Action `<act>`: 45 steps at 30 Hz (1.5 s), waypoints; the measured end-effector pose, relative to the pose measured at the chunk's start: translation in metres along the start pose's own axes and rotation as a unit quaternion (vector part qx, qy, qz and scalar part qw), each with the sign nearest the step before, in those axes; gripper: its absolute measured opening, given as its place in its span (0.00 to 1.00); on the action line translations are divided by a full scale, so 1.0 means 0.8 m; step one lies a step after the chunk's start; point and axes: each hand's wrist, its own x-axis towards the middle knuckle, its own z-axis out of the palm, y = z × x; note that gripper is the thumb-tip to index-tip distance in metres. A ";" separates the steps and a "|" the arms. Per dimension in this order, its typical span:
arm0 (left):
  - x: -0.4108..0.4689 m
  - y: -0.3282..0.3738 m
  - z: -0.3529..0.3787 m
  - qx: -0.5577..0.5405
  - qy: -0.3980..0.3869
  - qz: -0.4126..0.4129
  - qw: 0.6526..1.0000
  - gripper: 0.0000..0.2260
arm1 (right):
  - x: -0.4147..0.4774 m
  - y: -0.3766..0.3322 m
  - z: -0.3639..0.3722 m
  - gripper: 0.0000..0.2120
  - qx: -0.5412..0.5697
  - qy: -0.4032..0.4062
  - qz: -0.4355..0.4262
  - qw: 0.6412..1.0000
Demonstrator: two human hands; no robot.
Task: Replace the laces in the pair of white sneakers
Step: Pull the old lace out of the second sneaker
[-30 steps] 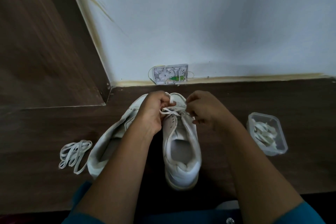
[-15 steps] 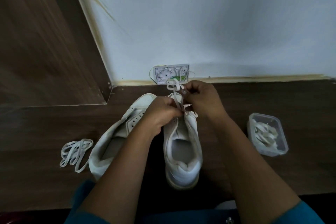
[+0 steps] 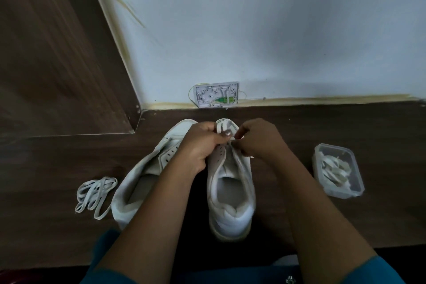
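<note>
Head view, single frame. Two white sneakers stood on the dark wood worktop [image 3: 322, 127], toes toward the wall [image 3: 253, 30].

- Upright sneaker [image 3: 230, 205]: sat at centre, heel nearest the person, opening facing up.
- Tilted sneaker [image 3: 140, 175]: lay just to its left, leaning outward, toe angled in toward the first one. Forearm covered part of it.
- Left hand [image 3: 198, 145]: over the front eyelets of the upright sneaker, fingers curled, thumb tip pressed onto the lace [image 3: 233, 142]. Grip clamped on the lace.
- Right hand [image 3: 260, 140]: directly opposite, nearly touching the left, fingertips pinched together on the same lace at the toe end. Grip clamped as well.
- Only a short stretch of lace showed between the two hands; which eyelet it passed through could not be told.
- Loose lace [image 3: 95, 193]: lay bundled in loops on the worktop, left of the tilted sneaker, apart from it.
- Clear plastic container [image 3: 356, 185]: stood right of the right forearm, lid off, more laces [image 3: 334, 168] coiled inside.
- Small open wall box [image 3: 216, 94] sat where wall met worktop, behind the sneakers.
- Teal sleeves [image 3: 387, 270] showed at the bottom edge.
</note>
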 end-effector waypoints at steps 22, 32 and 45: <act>0.003 0.022 -0.023 -0.157 0.075 -0.099 0.980 0.13 | 0.008 0.004 -0.002 0.12 -0.067 0.029 -0.038 0.997; 0.012 0.009 -0.025 0.260 0.100 0.128 0.952 0.07 | 0.009 0.003 0.002 0.06 -0.063 -0.023 -0.056 0.996; 0.015 0.006 -0.012 0.427 0.032 0.071 0.901 0.16 | 0.018 0.012 0.005 0.10 0.053 -0.026 -0.003 0.998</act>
